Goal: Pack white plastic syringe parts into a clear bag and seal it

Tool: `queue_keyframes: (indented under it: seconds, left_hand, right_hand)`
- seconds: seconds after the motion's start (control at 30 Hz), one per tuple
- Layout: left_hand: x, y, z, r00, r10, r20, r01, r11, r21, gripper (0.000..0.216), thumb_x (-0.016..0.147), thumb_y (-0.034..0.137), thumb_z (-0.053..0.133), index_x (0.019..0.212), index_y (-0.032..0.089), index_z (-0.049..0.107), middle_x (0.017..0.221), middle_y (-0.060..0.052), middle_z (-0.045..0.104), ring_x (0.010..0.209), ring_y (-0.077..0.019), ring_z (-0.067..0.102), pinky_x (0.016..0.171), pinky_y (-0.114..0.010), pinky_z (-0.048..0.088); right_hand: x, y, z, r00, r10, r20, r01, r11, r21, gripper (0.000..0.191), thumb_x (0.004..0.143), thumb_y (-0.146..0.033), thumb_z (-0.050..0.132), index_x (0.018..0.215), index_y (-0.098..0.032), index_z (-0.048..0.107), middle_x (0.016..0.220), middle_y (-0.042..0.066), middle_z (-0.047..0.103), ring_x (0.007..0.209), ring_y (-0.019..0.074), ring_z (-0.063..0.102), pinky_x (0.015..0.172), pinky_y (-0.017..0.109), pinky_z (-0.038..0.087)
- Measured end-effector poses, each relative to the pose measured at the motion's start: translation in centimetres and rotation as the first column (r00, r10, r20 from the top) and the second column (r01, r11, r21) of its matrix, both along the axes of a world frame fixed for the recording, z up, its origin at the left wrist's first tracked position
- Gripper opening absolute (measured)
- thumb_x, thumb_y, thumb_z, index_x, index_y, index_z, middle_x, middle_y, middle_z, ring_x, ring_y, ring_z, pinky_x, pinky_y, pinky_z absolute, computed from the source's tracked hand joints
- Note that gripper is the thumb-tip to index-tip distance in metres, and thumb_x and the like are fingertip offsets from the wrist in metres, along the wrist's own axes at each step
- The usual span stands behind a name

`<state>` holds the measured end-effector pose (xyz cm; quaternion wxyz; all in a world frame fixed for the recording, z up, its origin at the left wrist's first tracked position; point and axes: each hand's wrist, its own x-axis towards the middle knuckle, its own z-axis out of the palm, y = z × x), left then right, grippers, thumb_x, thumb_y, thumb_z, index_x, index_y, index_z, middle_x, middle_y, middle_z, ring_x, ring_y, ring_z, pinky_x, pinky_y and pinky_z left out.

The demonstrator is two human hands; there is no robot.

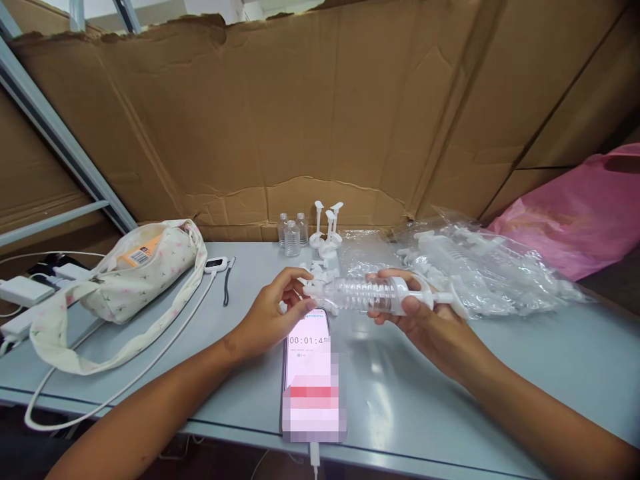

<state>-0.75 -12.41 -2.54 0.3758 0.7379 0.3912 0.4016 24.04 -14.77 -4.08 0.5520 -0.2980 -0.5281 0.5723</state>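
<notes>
A clear, ribbed syringe-like dispenser point(367, 295) lies level above the table, with a white collar and plunger toward the right. My right hand point(417, 317) wraps round its collar end, the thumb on top. At the opposite end, the thumb and fingers of my left hand point(285, 303) pinch the small white tip. Loose small white parts point(325, 272) lie just behind, partly hidden by the hands. Farther back stand several clear ribbed bottles point(292, 239) beside white plungers point(329, 243) with round bases.
A phone point(309, 373) showing a timer lies below the hands, cabled at its bottom. To the right are a clear bag of plastic parts point(480, 267) and a pink bag point(575, 207). A floral pouch point(150, 273) and a small white device point(216, 265) sit left. Cardboard point(300, 120) walls the back.
</notes>
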Motion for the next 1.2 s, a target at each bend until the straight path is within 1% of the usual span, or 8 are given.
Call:
queue_keyframes:
  seconds: [0.13, 0.3, 0.6, 0.7, 0.77, 0.9, 1.07, 1.2]
  left_hand:
    - [-0.1, 0.1, 0.1, 0.999, 0.038, -0.023, -0.037, 0.999, 0.032, 0.015, 0.086, 0.031, 0.057, 0.092, 0.017, 0.057, 0.082, -0.002, 0.06, 0.077, -0.0136, 0.057, 0.072, -0.027, 0.045]
    - [-0.1, 0.4, -0.1, 1.0, 0.022, -0.009, -0.022, 1.0, -0.018, 0.037, 0.093, 0.046, 0.04, 0.073, 0.017, 0.049, 0.073, -0.001, 0.054, 0.071, -0.0124, 0.052, 0.066, -0.026, 0.041]
    - [-0.1, 1.2, 0.3, 0.989, -0.09, 0.12, 0.127, 0.93, -0.346, 0.048, 0.09, 0.054, 0.038, 0.058, 0.018, 0.038, 0.057, 0.0, 0.053, 0.054, -0.011, 0.048, 0.057, -0.026, 0.038]
    - [-0.5, 1.6, 0.7, 0.999, 0.009, 0.037, -0.002, 0.979, -0.204, 0.046, 0.091, 0.052, 0.037, 0.061, 0.018, 0.044, 0.06, -0.001, 0.054, 0.057, -0.0121, 0.049, 0.057, -0.026, 0.039]
    - [-1.0, 2.1, 0.8, 0.982, 0.133, -0.137, -0.129, 0.991, 0.036, 0.042, 0.092, 0.049, 0.038, 0.069, 0.017, 0.051, 0.068, -0.002, 0.058, 0.066, -0.0142, 0.052, 0.063, -0.028, 0.041]
    - [-1.4, 3.5, 0.3, 0.812, 0.356, -0.462, -0.126, 0.881, 0.456, 0.027, 0.092, 0.039, 0.045, 0.091, 0.018, 0.062, 0.096, -0.006, 0.064, 0.092, -0.0205, 0.055, 0.082, -0.035, 0.041]
    - [-0.7, 5.2, -1.1, 0.676, 0.413, -0.61, -0.031, 0.843, 0.537, 0.022, 0.089, 0.033, 0.052, 0.098, 0.019, 0.067, 0.105, -0.007, 0.065, 0.098, -0.0231, 0.057, 0.087, -0.041, 0.04]
    - [-0.5, 5.3, -1.2, 0.713, 0.382, -0.587, -0.043, 0.861, 0.507, 0.025, 0.089, 0.031, 0.052, 0.108, 0.02, 0.063, 0.111, -0.007, 0.064, 0.105, -0.0229, 0.057, 0.091, -0.042, 0.04]
  right_hand:
    - [0.1, 0.1, 0.1, 1.0, -0.015, 0.009, 0.015, 1.0, -0.006, 0.035, 0.076, -0.049, 0.069, 0.107, -0.033, 0.064, 0.118, 0.001, 0.056, 0.075, 0.0135, 0.064, 0.072, 0.029, 0.051]
    - [-0.1, -0.3, 0.1, 1.0, 0.005, 0.013, -0.005, 1.0, 0.009, 0.036, 0.076, -0.049, 0.069, 0.108, -0.034, 0.064, 0.122, 0.002, 0.056, 0.077, 0.0154, 0.064, 0.074, 0.032, 0.052]
    - [0.7, -0.1, -0.8, 0.992, -0.006, 0.128, -0.009, 0.993, 0.119, 0.035, 0.076, -0.04, 0.071, 0.11, -0.038, 0.062, 0.131, 0.001, 0.054, 0.098, 0.0225, 0.059, 0.088, 0.04, 0.048]
    - [0.8, -0.1, -0.5, 0.992, -0.047, 0.115, 0.032, 0.992, 0.125, 0.034, 0.078, -0.042, 0.069, 0.11, -0.037, 0.062, 0.129, 0.002, 0.055, 0.087, 0.021, 0.061, 0.085, 0.042, 0.049]
    - [0.7, 0.0, -0.1, 0.992, -0.1, 0.078, 0.09, 0.988, 0.125, 0.034, 0.077, -0.044, 0.069, 0.109, -0.036, 0.062, 0.127, 0.002, 0.055, 0.081, 0.0195, 0.062, 0.083, 0.042, 0.049]
    - [0.7, 0.3, 0.5, 0.986, -0.162, 0.041, 0.158, 0.983, 0.089, 0.032, 0.076, -0.044, 0.07, 0.105, -0.035, 0.063, 0.124, 0.0, 0.055, 0.08, 0.0189, 0.063, 0.082, 0.041, 0.05]
    - [0.4, 0.3, 0.5, 0.985, -0.154, 0.081, 0.147, 0.986, 0.085, 0.031, 0.076, -0.044, 0.07, 0.105, -0.034, 0.063, 0.12, 0.001, 0.056, 0.078, 0.0176, 0.062, 0.08, 0.039, 0.051]
    - [0.4, 0.3, 0.4, 0.983, -0.149, 0.104, 0.14, 0.986, 0.09, 0.032, 0.077, -0.045, 0.069, 0.106, -0.033, 0.063, 0.122, 0.002, 0.056, 0.078, 0.0174, 0.061, 0.079, 0.038, 0.051]
